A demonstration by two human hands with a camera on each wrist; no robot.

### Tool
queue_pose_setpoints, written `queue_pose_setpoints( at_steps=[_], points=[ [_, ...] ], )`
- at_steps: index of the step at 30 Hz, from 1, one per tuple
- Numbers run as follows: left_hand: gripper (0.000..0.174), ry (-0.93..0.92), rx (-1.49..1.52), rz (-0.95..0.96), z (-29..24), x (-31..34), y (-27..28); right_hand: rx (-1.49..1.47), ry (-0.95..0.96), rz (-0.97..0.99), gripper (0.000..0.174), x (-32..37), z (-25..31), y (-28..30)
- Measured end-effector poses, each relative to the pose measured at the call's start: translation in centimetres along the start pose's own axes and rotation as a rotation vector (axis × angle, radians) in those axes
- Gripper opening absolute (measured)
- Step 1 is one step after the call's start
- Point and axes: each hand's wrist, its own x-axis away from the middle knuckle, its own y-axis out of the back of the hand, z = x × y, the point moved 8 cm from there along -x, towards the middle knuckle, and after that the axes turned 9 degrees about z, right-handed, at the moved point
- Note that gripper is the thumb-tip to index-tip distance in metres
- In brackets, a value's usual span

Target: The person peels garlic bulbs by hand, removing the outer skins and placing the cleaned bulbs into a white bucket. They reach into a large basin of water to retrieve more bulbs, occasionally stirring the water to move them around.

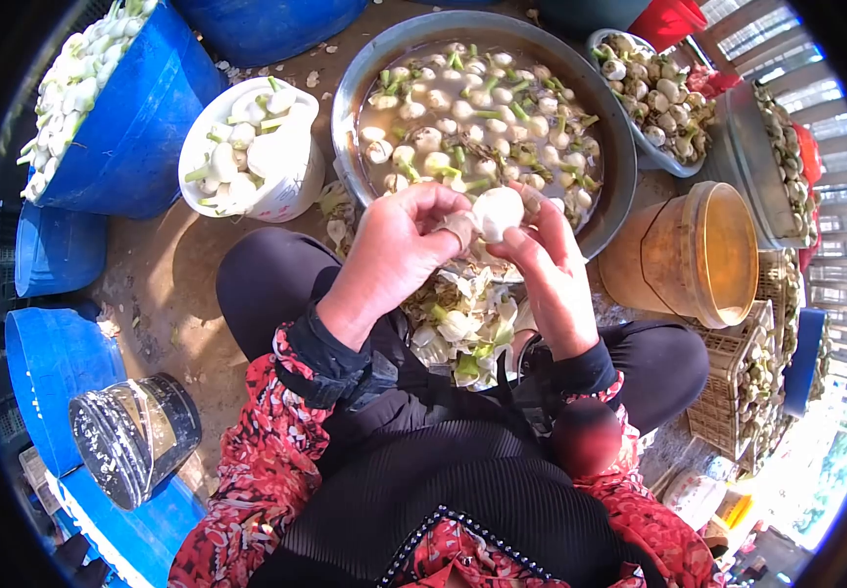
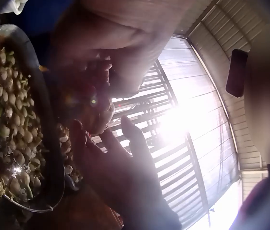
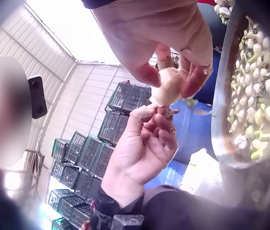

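Note:
Over the person's lap, both hands meet at a peeled-looking white garlic bulb [image 1: 498, 213]. The right hand [image 1: 555, 274] grips the bulb between thumb and fingers; in the right wrist view these fingers wrap it from above. The left hand [image 1: 384, 257] has its fingers curled, pinching at the bulb's lower end, where a bit of root or skin shows in the right wrist view. Just beyond the hands stands a large metal basin [image 1: 347, 127] of murky water with many floating bulbs with green stubs. Papery peelings [image 1: 467, 328] lie heaped below the hands. Glare darkens the left wrist view.
At left are a white bucket [image 1: 286, 201] of trimmed bulbs, a heaped blue tub [image 1: 139, 132] and a spattered black bucket [image 1: 134, 446]. A yellow bucket [image 1: 658, 255] stands at right, with a basin of unpeeled bulbs [image 1: 663, 98] behind it. Stacked crates [image 3: 89, 153] line a wall.

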Motion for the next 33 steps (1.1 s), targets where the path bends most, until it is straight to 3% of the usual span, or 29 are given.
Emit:
queue_pose_setpoints(
  at_steps=[3,10,12,14,16,19,20,21,22,24,25,28,33],
  points=[
    [0.011,0.002,0.258,0.119,0.0,0.4,-1.9,0.082,0.022,-0.004,0.054,-0.2,0.5,-0.2],
    [0.011,0.056,0.34,0.119,-0.7,1.5,-1.1,0.102,0.083,0.0,0.054,-0.5,1.2,-0.4],
    [0.011,-0.07,0.24,0.123,-1.5,1.8,-1.4,0.115,0.101,0.019,0.055,-0.5,1.2,-0.8],
    [0.014,-0.083,0.095,0.111,-2.3,2.0,-1.6,0.126,0.016,-0.009,0.056,-0.4,0.4,-0.4],
    [0.011,-0.199,-0.198,0.071,-3.8,2.1,-1.6,0.173,0.003,0.005,0.056,-0.5,0.7,-0.1],
    [0.01,-0.293,-0.194,0.0,-3.9,2.9,-0.6,0.15,0.061,-0.094,0.047,0.1,2.0,1.8],
    [0.01,-0.327,-0.162,-0.047,-4.0,3.4,0.3,0.015,0.073,-0.106,0.048,0.1,1.9,2.7],
    [0.02,-0.333,-0.303,-0.061,-4.6,3.9,1.1,0.008,0.064,-0.087,0.05,0.5,2.0,3.1],
    [0.02,-0.333,-0.305,-0.066,-4.9,4.0,1.1,-0.002,0.05,-0.065,0.053,0.7,1.9,2.9],
    [0.042,-0.485,-0.935,-0.241,-9.4,5.2,-1.0,0.098,0.077,0.066,0.06,0.7,2.0,1.0],
    [0.059,-0.496,-0.957,-0.212,-9.5,4.9,-1.6,0.098,0.071,0.068,0.066,0.8,2.1,-0.3],
    [0.045,-0.386,-1.028,-0.059,-8.0,3.8,-2.6,0.244,0.083,0.109,0.068,0.9,2.2,-1.5],
    [0.031,-0.431,-1.017,-0.132,-7.5,3.7,-3.0,0.449,0.14,0.047,0.06,1.0,2.4,-1.2]
  ],
)
